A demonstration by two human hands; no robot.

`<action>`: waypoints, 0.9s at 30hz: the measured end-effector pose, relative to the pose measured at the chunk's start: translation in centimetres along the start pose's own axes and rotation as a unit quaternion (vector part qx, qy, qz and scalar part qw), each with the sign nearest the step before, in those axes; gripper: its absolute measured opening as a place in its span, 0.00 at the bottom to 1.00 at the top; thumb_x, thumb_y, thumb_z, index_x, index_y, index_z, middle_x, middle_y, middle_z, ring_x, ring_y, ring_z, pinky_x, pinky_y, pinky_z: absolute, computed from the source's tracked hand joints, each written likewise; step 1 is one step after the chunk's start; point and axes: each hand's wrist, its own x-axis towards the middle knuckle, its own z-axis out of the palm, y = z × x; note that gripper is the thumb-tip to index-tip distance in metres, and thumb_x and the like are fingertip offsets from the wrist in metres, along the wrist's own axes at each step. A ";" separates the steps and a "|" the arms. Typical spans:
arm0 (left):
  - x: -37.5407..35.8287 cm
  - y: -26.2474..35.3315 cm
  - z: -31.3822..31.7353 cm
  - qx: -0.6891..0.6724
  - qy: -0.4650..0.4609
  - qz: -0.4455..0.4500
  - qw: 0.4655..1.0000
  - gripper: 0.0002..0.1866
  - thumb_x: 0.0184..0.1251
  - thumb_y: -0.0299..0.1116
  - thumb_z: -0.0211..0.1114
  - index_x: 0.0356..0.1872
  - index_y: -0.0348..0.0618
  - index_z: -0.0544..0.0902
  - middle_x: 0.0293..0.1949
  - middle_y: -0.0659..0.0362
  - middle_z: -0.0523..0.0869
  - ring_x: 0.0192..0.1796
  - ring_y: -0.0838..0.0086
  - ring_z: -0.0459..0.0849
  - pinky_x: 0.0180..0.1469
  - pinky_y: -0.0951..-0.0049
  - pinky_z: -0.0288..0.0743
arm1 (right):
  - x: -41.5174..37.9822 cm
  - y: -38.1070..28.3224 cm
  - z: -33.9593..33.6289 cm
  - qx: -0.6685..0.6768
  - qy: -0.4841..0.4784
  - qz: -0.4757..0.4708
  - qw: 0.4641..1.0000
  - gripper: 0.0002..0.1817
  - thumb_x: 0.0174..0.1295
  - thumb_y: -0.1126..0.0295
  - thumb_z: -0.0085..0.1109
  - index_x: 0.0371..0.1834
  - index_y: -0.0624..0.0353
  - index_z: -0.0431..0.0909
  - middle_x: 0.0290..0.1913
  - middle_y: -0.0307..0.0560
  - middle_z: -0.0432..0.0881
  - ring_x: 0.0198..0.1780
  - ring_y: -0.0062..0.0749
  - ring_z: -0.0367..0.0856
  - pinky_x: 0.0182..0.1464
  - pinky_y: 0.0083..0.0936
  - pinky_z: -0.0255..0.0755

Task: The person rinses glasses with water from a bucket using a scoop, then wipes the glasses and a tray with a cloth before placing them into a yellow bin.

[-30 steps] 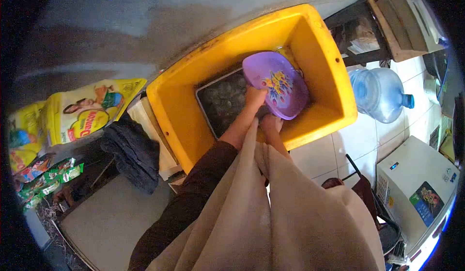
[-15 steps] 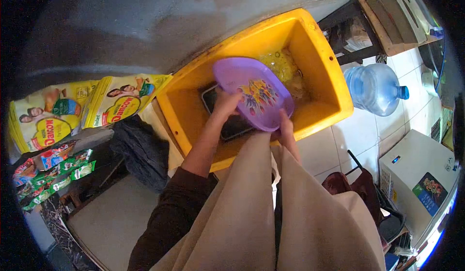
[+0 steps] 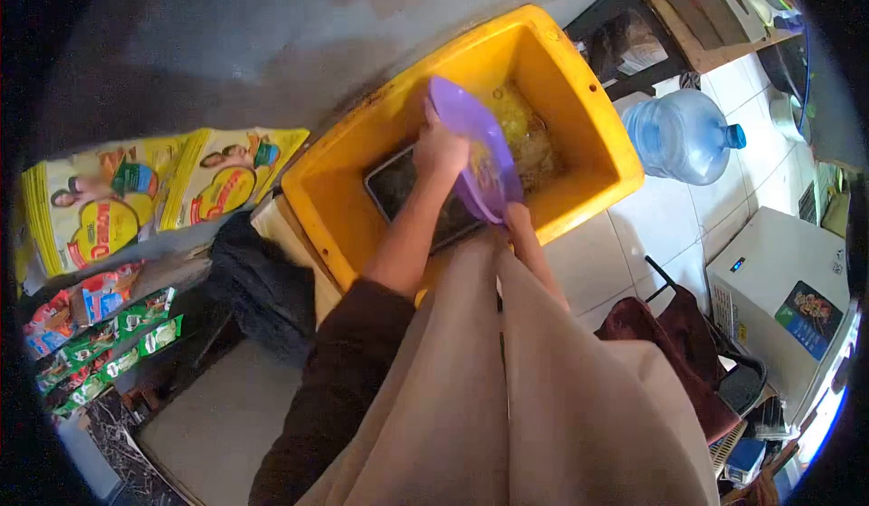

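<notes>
A purple plastic tray (image 3: 475, 117) with a printed picture on its face is held over the yellow tub (image 3: 597, 135), tilted steeply toward its right side. My left hand (image 3: 441, 151) is closed on the tray's left edge. At the near end, my right hand (image 3: 519, 223) grips the rim, its fingers partly hidden behind the tray. Below the tray, yellowish, bubbly liquid (image 3: 516, 112) shows in the tub's far part. A dark rectangular container (image 3: 389, 185) with a pale rim lies in the tub's left part, partly covered by my left forearm.
A large blue water jug (image 3: 679, 135) lies on the tiled floor right of the tub. Yellow packs (image 3: 226, 180) and small sachets (image 3: 118, 325) hang at left, near a dark cloth (image 3: 262, 280). A white appliance (image 3: 769, 298) stands at right, beside a maroon bag or cloth (image 3: 670, 352).
The purple tray has tipped from facing up to nearly on edge. My left hand has moved up along its left edge. The view has shifted slightly.
</notes>
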 end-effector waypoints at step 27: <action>2.6 -34.9 14.1 -0.115 0.106 -0.124 0.980 0.29 0.56 0.21 0.49 0.60 0.42 0.53 0.55 0.48 0.67 0.55 0.54 0.69 0.55 0.59 0.64 | 7.9 1.4 2.0 -0.250 -0.039 0.031 0.967 0.29 0.49 0.67 0.45 0.56 0.71 0.58 0.53 0.67 0.68 0.53 0.53 0.70 0.53 0.38 0.65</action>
